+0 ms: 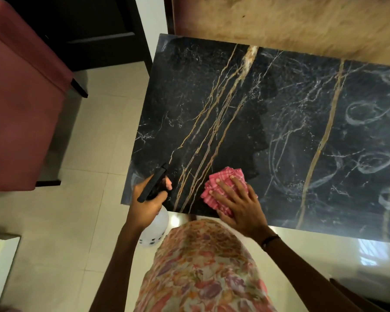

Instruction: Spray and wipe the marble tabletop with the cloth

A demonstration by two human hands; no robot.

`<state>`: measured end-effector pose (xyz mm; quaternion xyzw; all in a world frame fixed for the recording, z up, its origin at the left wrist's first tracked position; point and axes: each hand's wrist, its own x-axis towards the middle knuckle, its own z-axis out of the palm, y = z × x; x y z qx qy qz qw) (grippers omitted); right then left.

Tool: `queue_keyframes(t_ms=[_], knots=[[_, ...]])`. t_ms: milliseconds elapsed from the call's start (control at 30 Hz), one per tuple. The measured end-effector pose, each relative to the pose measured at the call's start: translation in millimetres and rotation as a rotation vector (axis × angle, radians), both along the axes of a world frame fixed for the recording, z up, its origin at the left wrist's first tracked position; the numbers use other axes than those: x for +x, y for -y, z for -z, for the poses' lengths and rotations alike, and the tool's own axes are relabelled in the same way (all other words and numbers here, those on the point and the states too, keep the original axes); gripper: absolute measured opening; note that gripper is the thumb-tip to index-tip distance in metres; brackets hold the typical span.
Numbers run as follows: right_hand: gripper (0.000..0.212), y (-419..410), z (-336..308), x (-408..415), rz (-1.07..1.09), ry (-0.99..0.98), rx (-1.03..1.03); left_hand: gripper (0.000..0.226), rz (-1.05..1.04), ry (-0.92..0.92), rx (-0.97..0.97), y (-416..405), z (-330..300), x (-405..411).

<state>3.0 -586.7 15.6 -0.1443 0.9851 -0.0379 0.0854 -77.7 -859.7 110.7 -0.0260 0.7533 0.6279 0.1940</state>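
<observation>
Our right hand (pixel 239 199) lies spread flat on the pink cloth (pixel 223 185) at the worktop's (pixel 212 97) near edge; our left hand (pixel 148 203) grips the spray bottle (pixel 154 228).

pink cloth (pixel 223 188) on black marble tabletop (pixel 234 113).

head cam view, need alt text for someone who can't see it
A person's right hand presses a pink checked cloth flat on a black marble tabletop with gold veins, while the left hand grips a spray bottle at the table's near edge.
</observation>
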Motion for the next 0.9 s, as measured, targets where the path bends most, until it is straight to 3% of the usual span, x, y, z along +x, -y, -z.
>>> queue_keyframes(t_ms=[167, 233, 367, 467, 633, 767, 900], knots=[[0.063, 27.8, -9.7, -33.6, 0.301, 0.056, -0.034, 0.014, -0.003, 0.015, 0.014, -8.2, -1.3, 11.8], [0.063, 55.7, -8.3, -39.3, 0.259, 0.062, -0.05, 0.013, -0.014, 0.025, 0.021, -16.0, -2.9, 18.1], [0.056, 69.2, -2.5, -4.7, 0.03, 0.051, -0.066, 0.033, -0.068, 0.054, -0.026, -33.8, -2.7, 33.3], [0.053, 30.0, 0.3, 25.7, -0.056, 0.018, -0.09, 0.017, 0.001, 0.024, -0.011, -46.1, -7.2, 45.3], [0.058, -52.6, -4.9, 21.1, 0.096, 0.03, -0.024, 0.015, 0.019, 0.029, 0.005, -61.0, -10.4, 70.4], [0.063, -35.9, -9.0, -17.0, 0.281, 0.019, -0.096, 0.02, 0.013, 0.023, -0.038, -74.5, -9.5, 88.2], [0.062, -21.3, -4.1, -2.4, 0.069, 0.044, -0.086, 0.021, 0.02, 0.01, -0.042, -89.0, -9.3, 97.3]])
